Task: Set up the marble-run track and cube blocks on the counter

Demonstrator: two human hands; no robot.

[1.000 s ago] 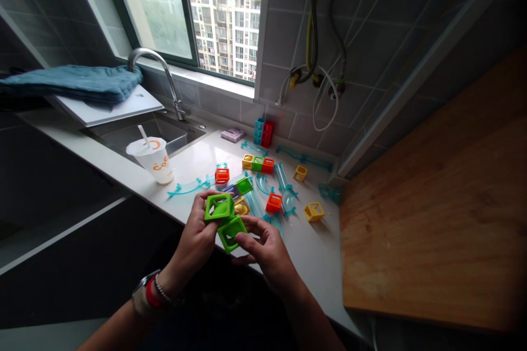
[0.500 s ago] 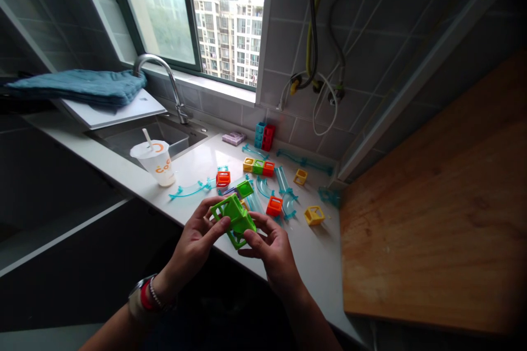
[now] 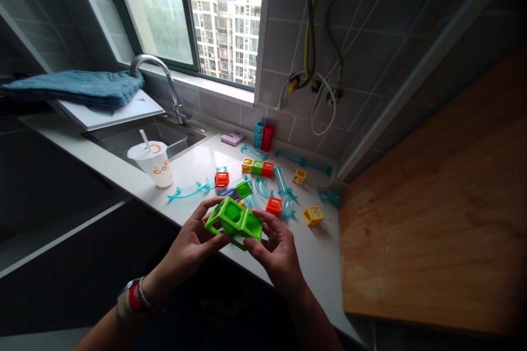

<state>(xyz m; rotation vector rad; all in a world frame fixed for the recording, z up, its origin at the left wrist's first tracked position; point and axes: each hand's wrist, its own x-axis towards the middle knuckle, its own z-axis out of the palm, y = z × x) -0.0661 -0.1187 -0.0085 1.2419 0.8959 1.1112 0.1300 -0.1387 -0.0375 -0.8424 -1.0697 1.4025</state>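
Between my two hands, above the counter's front edge, is a joined piece of green hollow cubes (image 3: 233,216). My left hand (image 3: 196,237) grips its left side, thumb below and fingers behind. The fingers of my right hand (image 3: 275,242) are closed on its right end. Just beyond lie a green and purple block piece (image 3: 244,190), an orange cube (image 3: 274,205) and another orange cube (image 3: 222,179). Clear blue curved tracks (image 3: 263,187) are spread around them. A row of yellow, green and orange cubes (image 3: 257,168) lies farther back.
A lidded cup with a straw (image 3: 155,165) stands at the left beside the sink (image 3: 173,140). Red and blue blocks (image 3: 267,137) stand by the wall. Yellow cubes (image 3: 313,215) lie to the right, near a large wooden board (image 3: 428,219).
The green cube piece has turned in my hands, so its round inner faces now show more. Both hands still hold it, and the view has shifted slightly.
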